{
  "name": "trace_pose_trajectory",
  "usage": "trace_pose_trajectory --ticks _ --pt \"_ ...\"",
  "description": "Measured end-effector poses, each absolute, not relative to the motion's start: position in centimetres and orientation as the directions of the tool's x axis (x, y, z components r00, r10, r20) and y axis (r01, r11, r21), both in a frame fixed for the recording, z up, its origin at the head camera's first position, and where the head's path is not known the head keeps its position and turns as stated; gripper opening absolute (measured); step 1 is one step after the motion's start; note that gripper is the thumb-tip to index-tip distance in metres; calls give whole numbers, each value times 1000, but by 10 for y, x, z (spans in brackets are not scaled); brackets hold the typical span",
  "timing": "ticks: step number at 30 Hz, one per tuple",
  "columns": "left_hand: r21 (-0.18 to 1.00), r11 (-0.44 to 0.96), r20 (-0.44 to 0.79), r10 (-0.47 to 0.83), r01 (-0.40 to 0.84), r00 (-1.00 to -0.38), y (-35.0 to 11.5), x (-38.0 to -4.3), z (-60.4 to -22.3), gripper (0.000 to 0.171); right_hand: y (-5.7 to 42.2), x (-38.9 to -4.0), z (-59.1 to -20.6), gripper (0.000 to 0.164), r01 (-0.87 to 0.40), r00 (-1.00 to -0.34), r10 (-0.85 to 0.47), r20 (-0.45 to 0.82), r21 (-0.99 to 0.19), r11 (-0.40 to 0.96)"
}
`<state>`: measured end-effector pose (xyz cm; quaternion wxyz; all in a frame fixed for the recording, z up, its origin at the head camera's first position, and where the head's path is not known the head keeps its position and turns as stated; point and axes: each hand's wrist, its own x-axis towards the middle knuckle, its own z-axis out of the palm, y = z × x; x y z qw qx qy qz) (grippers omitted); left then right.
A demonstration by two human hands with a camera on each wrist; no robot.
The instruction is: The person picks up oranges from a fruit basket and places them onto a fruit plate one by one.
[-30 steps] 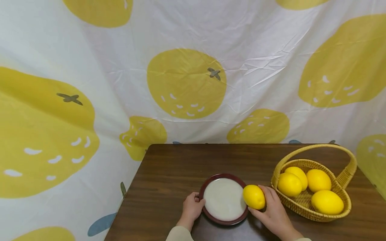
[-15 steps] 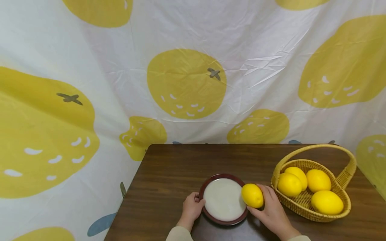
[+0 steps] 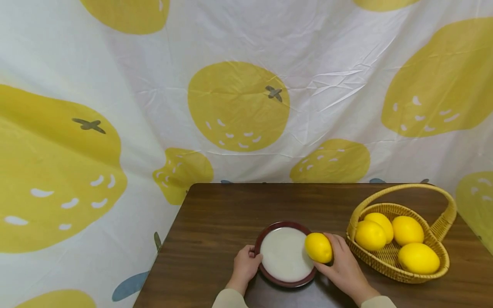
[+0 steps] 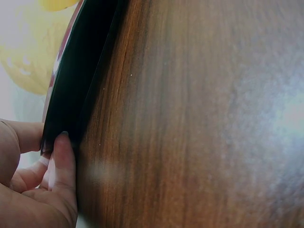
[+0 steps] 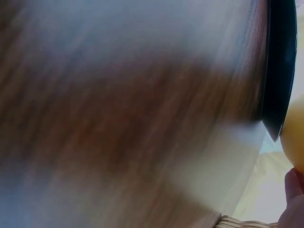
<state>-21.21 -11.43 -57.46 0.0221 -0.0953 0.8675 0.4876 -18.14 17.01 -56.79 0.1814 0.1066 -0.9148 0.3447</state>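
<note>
A round plate (image 3: 285,239) with a dark red rim and pale middle rests on the brown table. On its left rim, my left hand (image 3: 244,266) pinches the edge between thumb and fingers; the left wrist view shows the fingers (image 4: 62,159) at the plate's dark underside (image 4: 80,71). My right hand (image 3: 345,268) grips a yellow lemon (image 3: 318,247) at the plate's right rim, overlapping it in the head view. Whether the lemon touches the plate's top cannot be told. In the right wrist view, only part of the lemon (image 5: 294,135) shows beside the plate's edge (image 5: 280,71).
To the right stands a wicker basket (image 3: 389,271) with a tall handle (image 3: 404,187), holding several lemons (image 3: 418,258). The dark wood table (image 3: 215,209) reaches back to a white cloth (image 3: 246,38) printed with yellow fruit.
My right hand has moved the lemon slightly left and up in the head view, further over the plate's right rim. My left hand and the plate stay in place.
</note>
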Motion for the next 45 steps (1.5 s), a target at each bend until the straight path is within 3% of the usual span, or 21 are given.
trace_pose_trajectory --ticks 36,45 --pt "845 514 -83 -140 -145 -987 -115 -209 -578 21 158 -192 -570 80 -270 -953 -111 281 -630 728" --pt "845 517 -73 -136 -134 -988 -116 -209 -576 23 156 -195 -571 80 -294 -945 -123 304 -618 729"
